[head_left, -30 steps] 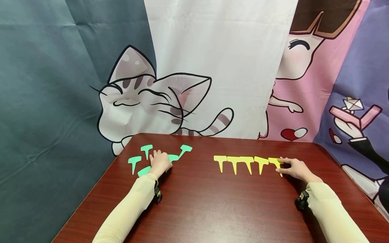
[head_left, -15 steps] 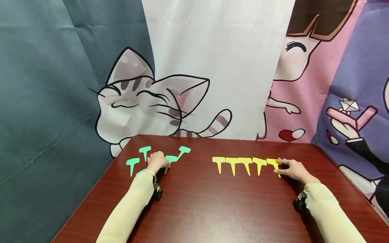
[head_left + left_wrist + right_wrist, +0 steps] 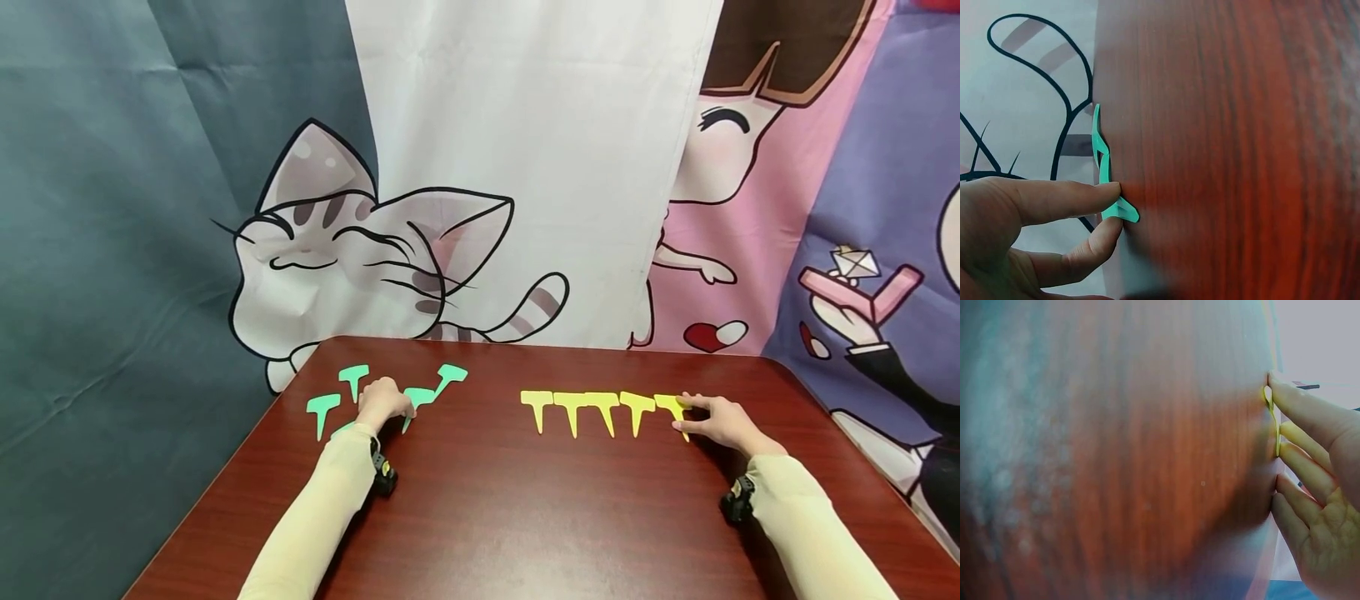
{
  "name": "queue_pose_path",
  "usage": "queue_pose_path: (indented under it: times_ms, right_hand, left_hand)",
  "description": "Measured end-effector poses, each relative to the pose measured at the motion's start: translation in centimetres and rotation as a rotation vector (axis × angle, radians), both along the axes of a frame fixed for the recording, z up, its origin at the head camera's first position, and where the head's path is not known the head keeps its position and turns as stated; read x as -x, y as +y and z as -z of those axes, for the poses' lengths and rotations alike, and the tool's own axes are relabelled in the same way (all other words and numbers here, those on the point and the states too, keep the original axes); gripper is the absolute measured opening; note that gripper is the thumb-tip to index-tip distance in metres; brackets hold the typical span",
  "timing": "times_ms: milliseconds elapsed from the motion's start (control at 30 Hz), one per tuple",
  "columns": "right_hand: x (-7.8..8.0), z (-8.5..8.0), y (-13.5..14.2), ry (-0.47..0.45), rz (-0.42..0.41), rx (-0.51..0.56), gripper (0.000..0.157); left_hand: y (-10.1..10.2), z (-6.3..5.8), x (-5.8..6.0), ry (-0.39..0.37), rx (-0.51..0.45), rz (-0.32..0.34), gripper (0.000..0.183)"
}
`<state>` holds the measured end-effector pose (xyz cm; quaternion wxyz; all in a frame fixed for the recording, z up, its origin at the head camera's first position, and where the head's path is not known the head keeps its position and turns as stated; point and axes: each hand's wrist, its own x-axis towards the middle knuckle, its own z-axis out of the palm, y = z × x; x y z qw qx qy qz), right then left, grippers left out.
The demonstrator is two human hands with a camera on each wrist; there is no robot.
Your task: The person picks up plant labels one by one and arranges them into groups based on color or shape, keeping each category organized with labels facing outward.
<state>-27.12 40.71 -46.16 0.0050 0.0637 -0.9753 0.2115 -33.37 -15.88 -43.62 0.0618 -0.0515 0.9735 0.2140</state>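
Note:
My left hand (image 3: 384,402) is at the left group of green T-shaped plant labels. In the left wrist view, its thumb and a finger pinch the stem of one green plant label (image 3: 1125,209); another label (image 3: 1098,128) lies just beyond. The hand and sleeve mostly hide a nearer green label (image 3: 343,427). On the right, my right hand (image 3: 720,421) touches the end yellow plant label (image 3: 670,402) of a row, fingertips at its head and thumb by its stem. Seen from the right wrist, the fingers (image 3: 1310,469) are extended and spread beside this yellow label (image 3: 1276,434).
Several yellow labels (image 3: 603,400) stand side by side in the row, stems toward me. Green labels lie loose at far left (image 3: 323,403), back left (image 3: 353,373) and back middle (image 3: 452,372). The brown table (image 3: 525,508) meets a cartoon-printed curtain (image 3: 442,100).
My left hand's fingers have drawn in from a spread pose, and it now covers more of the nearer green label. My right hand stays at the end yellow label. The view has shifted slightly.

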Motion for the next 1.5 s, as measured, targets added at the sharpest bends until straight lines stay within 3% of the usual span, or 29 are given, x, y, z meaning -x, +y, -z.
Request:
queue_pose_path:
  times_ms: [500,833,1067,1300,1500]
  right_hand:
    - [-0.05,-0.19,-0.15,0.004,-0.008,0.004,0.072]
    - [0.05,-0.08,-0.04,-0.019,0.000,0.020,0.074]
    - [0.03,-0.17,-0.19,-0.008,-0.002,0.020,0.073]
    - [0.17,-0.07,-0.03,-0.011,0.000,0.013,0.074]
    - [0.18,0.00,-0.02,-0.014,0.000,0.010,0.074]
  left_hand:
    - [0.00,0.29,-0.09,0.007,-0.026,-0.021,0.019]
    - [0.26,0.20,-0.12,0.004,-0.047,-0.053,0.029]
    - [0.30,-0.17,-0.36,0.009,-0.079,-0.045,0.031]
    - [-0.02,0.58,0.21,0.035,-0.068,-0.012,0.033]
    - [0.03,0.60,-0.08,0.050,-0.127,-0.016,0.036]
